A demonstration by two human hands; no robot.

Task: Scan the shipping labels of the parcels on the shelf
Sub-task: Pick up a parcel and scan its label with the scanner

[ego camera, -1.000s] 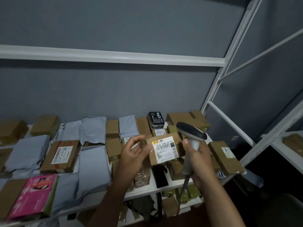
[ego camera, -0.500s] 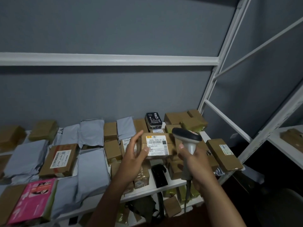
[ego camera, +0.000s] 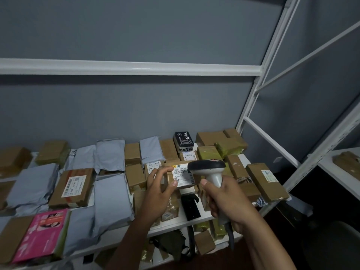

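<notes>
left hand [ego camera: 158,193] pinches a labelled parcel [ego camera: 182,177] over the shelf [ego camera: 194,221]; right hand [ego camera: 224,199] grips the scanner [ego camera: 207,166].

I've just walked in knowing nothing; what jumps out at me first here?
Probably the two hands in the middle: the right hand grips a grey barcode scanner over a small brown parcel with a white label, which the left hand pinches. Next, the bright pink box at the shelf's front left, among grey mailer bags and brown boxes.
</notes>
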